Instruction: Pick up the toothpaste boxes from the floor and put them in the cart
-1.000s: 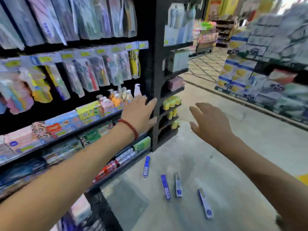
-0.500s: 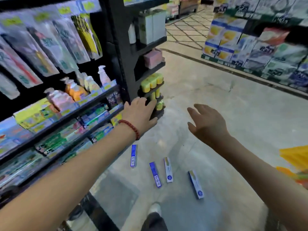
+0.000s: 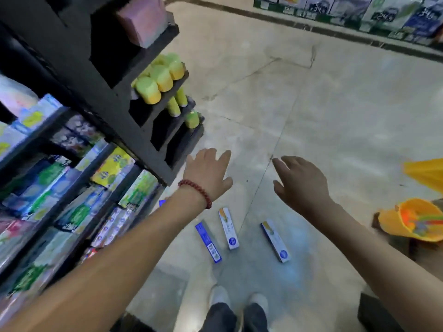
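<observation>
We looked down at a pale polished concrete floor [image 3: 323, 116] in a shop aisle. Both arms reached forward over it. The left hand [image 3: 207, 174], a red bead bracelet [image 3: 196, 192] on its wrist, hung in the air with fingers straight and slightly spread, holding nothing. The right hand [image 3: 299, 185] hung beside it, well apart, fingers loosely extended and parted, also holding nothing.

Below the hands, three long toothpaste boxes lay flat on the floor: a blue cardboard box [image 3: 208, 241], a white box with a blue end [image 3: 229, 228] just beside it, and a second white-and-blue box [image 3: 275, 241] farther right. A blue corner of a fourth box [image 3: 162, 202] showed behind the left forearm.

A black shelving unit [image 3: 115, 75] stood at left, stocked with green-and-yellow cylinders [image 3: 158, 80] and blurred packets. An orange plastic cart [image 3: 407, 219] sat at the right edge. White shoes [image 3: 219, 295] showed at bottom.
</observation>
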{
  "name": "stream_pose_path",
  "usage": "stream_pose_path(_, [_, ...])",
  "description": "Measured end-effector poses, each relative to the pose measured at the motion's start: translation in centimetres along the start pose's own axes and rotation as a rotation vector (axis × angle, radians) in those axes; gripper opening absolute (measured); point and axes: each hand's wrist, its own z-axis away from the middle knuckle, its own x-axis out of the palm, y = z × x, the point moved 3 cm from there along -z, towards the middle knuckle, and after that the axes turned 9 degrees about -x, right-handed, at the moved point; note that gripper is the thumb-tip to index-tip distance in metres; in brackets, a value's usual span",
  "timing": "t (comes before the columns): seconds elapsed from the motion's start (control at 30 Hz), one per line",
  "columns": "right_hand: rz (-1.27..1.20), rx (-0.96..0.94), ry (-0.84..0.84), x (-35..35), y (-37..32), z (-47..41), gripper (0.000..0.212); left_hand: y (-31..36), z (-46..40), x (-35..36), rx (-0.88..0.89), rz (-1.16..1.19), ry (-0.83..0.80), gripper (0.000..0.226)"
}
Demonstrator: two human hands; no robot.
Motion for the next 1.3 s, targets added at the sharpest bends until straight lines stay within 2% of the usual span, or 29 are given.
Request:
stream_pose_path(0.27, [-0.128,0.047,-0.197,29.9,6.1,1.6,0.056,3.4,-7.0,28.6,-0.046,0.020,-0.255,0.066])
stream_pose_path(0.43, [-0.090,0.112,-0.344,46.8,8.8,3.0,0.061,5.0,-9.9,46.2,-0.088,0.062,-0.396,0.068])
stream_pose_path(0.57, [-0.098,0.145,-0.479,59.1,10.0,5.4,0.070,5.3,-11.6,57.6,-0.246,0.168,-0.494,0.084])
stream_pose_path(0.7, [-0.098,0.216,-0.561,67.5,10.5,7.5,0.078,6.5,-12.6,65.8,-0.371,0.210,-0.548,0.098])
stream_pose_path(0.83, [-0.168,0.389,-0.545,71.9,10.2,8.1,0.090,7.3,-12.8,70.0,-0.492,0.201,-0.514,0.112])
stream_pose_path(1.0, [-0.211,0.404,-0.517,72.6,10.6,8.2,0.086,7.4,-12.5,70.9,-0.602,0.352,-0.423,0.112])
stream_pose_path(1.13, [-0.309,0.368,-0.506,69.0,9.7,7.5,0.089,8.1,-11.2,68.2,-0.504,0.445,-0.470,0.106])
stream_pose_path(1.3, [-0.484,0.417,-0.403,60.2,7.3,5.6,0.091,8.1,-8.8,60.5,-0.464,0.711,-0.440,0.108])
